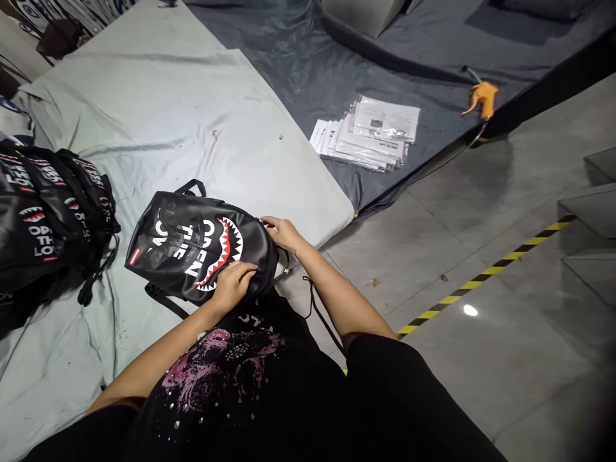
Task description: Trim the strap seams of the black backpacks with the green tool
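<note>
A black backpack (pixel 192 240) lies on its back on the light-coloured cloth, its top end toward my body's right. White lettering and a red-and-white shark mouth print cover its front. My left hand (pixel 233 285) rests on the printed front near the top, fingers bent and pressed together against the material. At the bag's top edge, my right hand (pixel 283 234) grips the rim with its fingers closed; the fingertips are partly hidden behind the edge. A shoulder strap (pixel 166 300) sticks out on the near side, and another strap loop shows on the far side.
Several similar backpacks (pixel 48 218) are piled at the left. On the dark cloth lie stacked plastic-wrapped packets (pixel 368 135). An orange air gun (pixel 482 97) with a hose sits by the table edge. Yellow-black tape (pixel 486 274) marks the floor; grey boxes (pixel 591 221) stand at right.
</note>
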Motion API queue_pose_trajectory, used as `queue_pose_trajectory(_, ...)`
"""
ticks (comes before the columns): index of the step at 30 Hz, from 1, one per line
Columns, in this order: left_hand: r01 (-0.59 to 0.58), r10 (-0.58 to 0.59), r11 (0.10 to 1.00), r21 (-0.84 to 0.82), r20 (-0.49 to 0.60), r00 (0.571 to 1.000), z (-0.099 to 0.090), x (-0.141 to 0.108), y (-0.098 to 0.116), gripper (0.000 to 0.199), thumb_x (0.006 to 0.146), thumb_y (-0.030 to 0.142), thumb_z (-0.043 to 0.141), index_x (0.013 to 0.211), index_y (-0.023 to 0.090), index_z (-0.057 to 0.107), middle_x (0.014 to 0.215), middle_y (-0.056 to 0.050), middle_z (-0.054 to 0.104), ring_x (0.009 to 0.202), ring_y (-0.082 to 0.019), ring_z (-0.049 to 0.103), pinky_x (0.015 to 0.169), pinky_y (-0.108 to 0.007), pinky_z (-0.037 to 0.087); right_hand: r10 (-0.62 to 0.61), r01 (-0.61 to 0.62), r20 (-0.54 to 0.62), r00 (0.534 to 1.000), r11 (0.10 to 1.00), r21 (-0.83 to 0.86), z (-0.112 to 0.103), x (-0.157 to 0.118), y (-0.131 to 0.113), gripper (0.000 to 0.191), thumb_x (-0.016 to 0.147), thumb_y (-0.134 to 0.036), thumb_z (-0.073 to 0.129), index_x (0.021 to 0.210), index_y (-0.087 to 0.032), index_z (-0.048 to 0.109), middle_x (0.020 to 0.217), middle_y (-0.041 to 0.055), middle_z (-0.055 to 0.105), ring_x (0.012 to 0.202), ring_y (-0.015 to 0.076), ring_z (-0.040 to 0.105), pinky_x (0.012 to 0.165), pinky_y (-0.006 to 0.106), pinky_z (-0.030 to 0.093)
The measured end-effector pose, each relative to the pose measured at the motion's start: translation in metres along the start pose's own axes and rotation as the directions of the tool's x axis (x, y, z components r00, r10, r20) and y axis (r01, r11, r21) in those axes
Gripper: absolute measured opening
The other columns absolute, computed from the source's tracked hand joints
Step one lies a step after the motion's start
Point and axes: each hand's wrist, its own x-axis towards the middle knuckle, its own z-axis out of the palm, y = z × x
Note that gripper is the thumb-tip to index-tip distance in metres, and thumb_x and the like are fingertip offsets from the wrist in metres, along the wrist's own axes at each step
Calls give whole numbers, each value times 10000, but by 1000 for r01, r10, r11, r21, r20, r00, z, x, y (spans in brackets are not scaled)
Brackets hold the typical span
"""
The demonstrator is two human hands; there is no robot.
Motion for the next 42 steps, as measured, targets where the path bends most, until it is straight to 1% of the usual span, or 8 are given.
queue_pose_trajectory(4, 23, -25, 996, 87, 19, 1000, -10, -12, -7, 343, 964, 325, 538, 1277, 195, 591, 1217, -100, 679, 1161, -214, 612, 1022, -383, 497, -7, 27, 102, 995, 981, -193, -10, 12, -4, 232, 918, -200, 520, 1021, -203, 727, 986, 61, 731, 913, 216, 637, 800, 307, 445)
queue_pose_trajectory(9, 29, -126, 893, 449, 187, 974, -44, -69, -35, 931, 820, 567, 671, 1542, 134, 273, 1606, -222, 229, 1495, -383, 198, 1187, -582, 235, -91, 123, 95, 991, 901, -415, -24, 1, -6, 267, 972, -214, 446, 1038, -127, 689, 1029, 159, 684, 947, 271, 571, 901, 388, 312)
queue_pose_trajectory(14, -58, -171, 832, 551, 355, 919, -31, -91, -60, 842, 800, 465, 722, 1522, 217, 364, 1619, -204, 194, 1497, -422, 159, 1188, -568, 221, -119, 127, 49, 992, 828, -546, -28, -44, -1, 316, 1004, -202, 371, 976, -117, 674, 895, 148, 678, 811, 246, 545, 813, 370, 275)
queue_pose_trajectory(24, 19, -174, 882, 471, 289, 941, 7, -68, -55, 658, 889, 252, 591, 1512, 260, 379, 1621, -157, 230, 1494, -436, 147, 1174, -649, 146, -92, 34, -63, 994, 786, -617, 63, -208, -37, 266, 1021, -221, 397, 895, -154, 621, 762, 57, 658, 726, 190, 574, 721, 303, 321)
queue_pose_trajectory(27, -2, -150, 923, 385, 366, 918, -4, -65, -44, 654, 877, 272, 614, 1494, 235, 401, 1611, -161, 252, 1491, -418, 175, 1169, -659, 153, -88, -9, -127, 988, 789, -614, 79, -213, -47, 289, 1024, -231, 388, 845, -165, 606, 737, 52, 652, 685, 187, 564, 705, 307, 315)
queue_pose_trajectory(30, 4, -104, 958, 286, 335, 937, -13, -51, -12, 450, 916, 354, 554, 1338, 197, 548, 1466, -143, 474, 1382, -310, 410, 1131, -486, 348, -69, -77, -209, 975, 785, -614, 78, -207, -50, 284, 1015, -240, 404, 828, -168, 605, 727, 56, 651, 677, 197, 557, 703, 322, 300)
queue_pose_trajectory(35, 83, -246, 906, 416, 356, 901, 10, 12, 45, 531, 927, 569, 481, 1188, 123, 603, 1126, -166, 671, 1059, -293, 645, 894, -383, 503, -41, -151, -282, 959, 767, -623, 81, -203, -59, 277, 1005, -247, 422, 813, -170, 607, 746, 68, 653, 717, 205, 561, 722, 328, 290)
queue_pose_trajectory(42, 24, -287, 878, 478, 488, 824, 18, 60, 38, 378, 993, 331, 391, 1184, 131, 649, 1172, -179, 686, 1130, -275, 648, 909, -345, 499, -33, -155, -276, 961, 759, -632, 104, -217, -73, 285, 999, -215, 412, 793, -173, 604, 722, 66, 643, 668, 195, 536, 693, 335, 271)
